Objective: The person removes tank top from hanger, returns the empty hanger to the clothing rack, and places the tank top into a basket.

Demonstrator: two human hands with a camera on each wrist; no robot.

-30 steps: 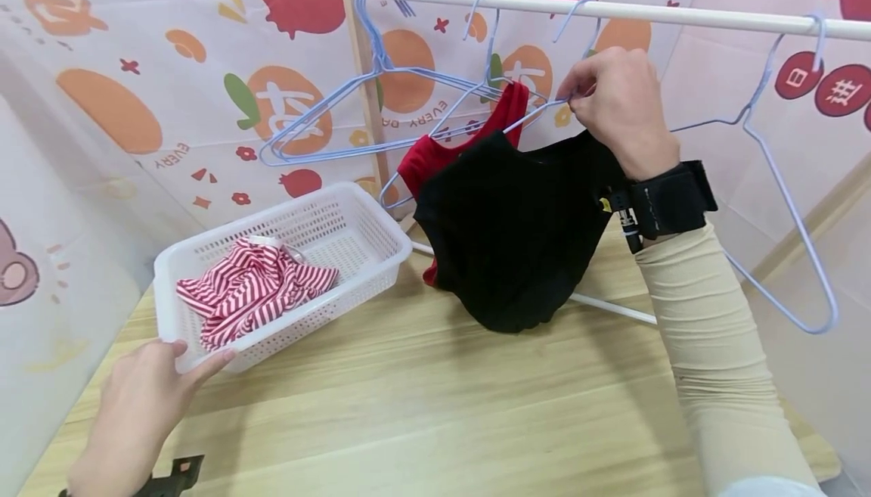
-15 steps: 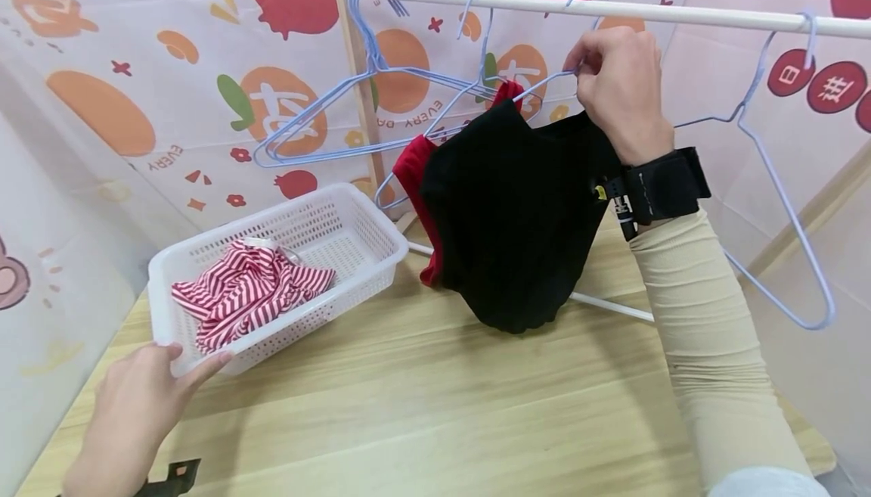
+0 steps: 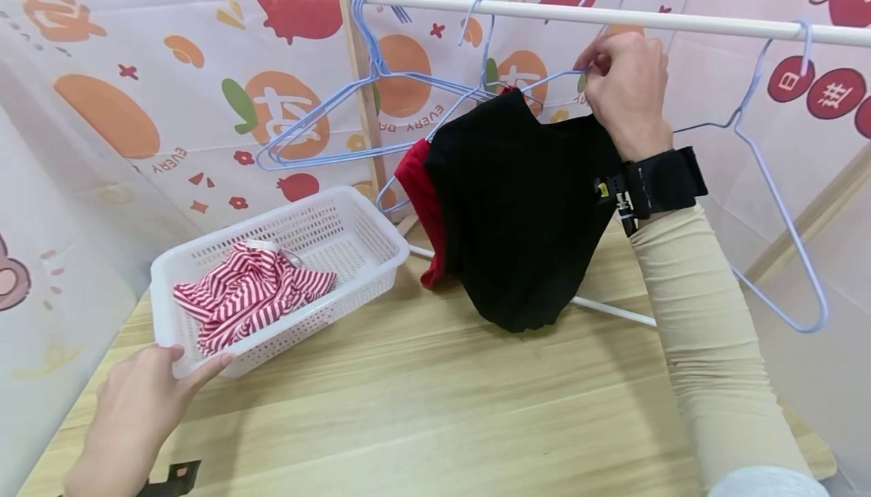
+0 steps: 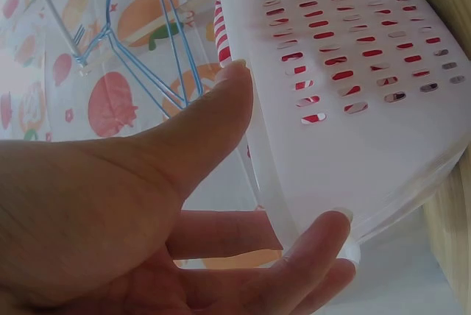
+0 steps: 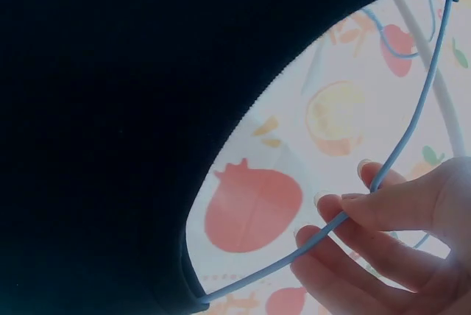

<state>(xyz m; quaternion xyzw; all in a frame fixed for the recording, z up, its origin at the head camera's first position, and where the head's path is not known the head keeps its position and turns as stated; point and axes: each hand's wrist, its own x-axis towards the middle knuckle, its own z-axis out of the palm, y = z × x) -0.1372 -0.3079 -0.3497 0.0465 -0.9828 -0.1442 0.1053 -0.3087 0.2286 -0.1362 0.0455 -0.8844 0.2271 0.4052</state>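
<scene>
My right hand [image 3: 629, 92] pinches a blue hanger [image 5: 324, 232] just below its hook. A black sleeveless top [image 3: 524, 217] hangs on that hanger. The hook stands above the rod [image 3: 544, 13]. Behind the black top is a red garment [image 3: 423, 198] on another hanger, mostly hidden. At the left, my left hand [image 3: 139, 406] grips the near corner of a white plastic basket [image 3: 367, 274]. In the left wrist view the thumb [image 4: 221, 101] lies on the rim and the fingers bend round the corner. Red-and-white striped clothing [image 3: 252, 293] lies crumpled in the basket.
Several bare blue hangers [image 3: 327, 153] hang bunched at the rod's left end. One bare hanger [image 3: 782, 202] hangs at the right. The rack's wooden post [image 3: 361, 66] and a white lower bar [image 3: 612, 309] stand behind the wooden table [image 3: 435, 406].
The right hand has lifted the hanger with the black top, and its hook has risen above the rod. The black top now covers more of the red garment. The left hand stays on the basket.
</scene>
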